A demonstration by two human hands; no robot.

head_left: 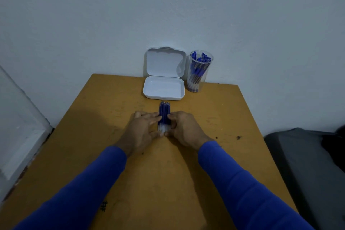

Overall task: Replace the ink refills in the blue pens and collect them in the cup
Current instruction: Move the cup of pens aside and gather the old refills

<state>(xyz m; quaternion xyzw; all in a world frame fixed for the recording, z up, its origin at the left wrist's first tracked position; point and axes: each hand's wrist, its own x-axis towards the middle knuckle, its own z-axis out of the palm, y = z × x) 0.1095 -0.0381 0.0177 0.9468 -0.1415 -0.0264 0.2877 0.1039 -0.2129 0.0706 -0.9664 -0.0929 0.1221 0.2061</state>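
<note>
Left hand [143, 129] | right hand [183, 129] | both seemingly pinch refill bundle [164, 113] lying between them | cup [200, 71] beyond

Both arms in long sleeves, solid bright blue, no logos/prints afaict. Left sleeve [89, 188] and right sleeve [248, 185] look like the same top, snug stretchy fabric w/ soft wrinkles along the forearms. Cuffs are plain, end right at the wrists. Left hand [143, 130] and right hand [184, 129] bare, no gloves, rings or watch showing.
</note>
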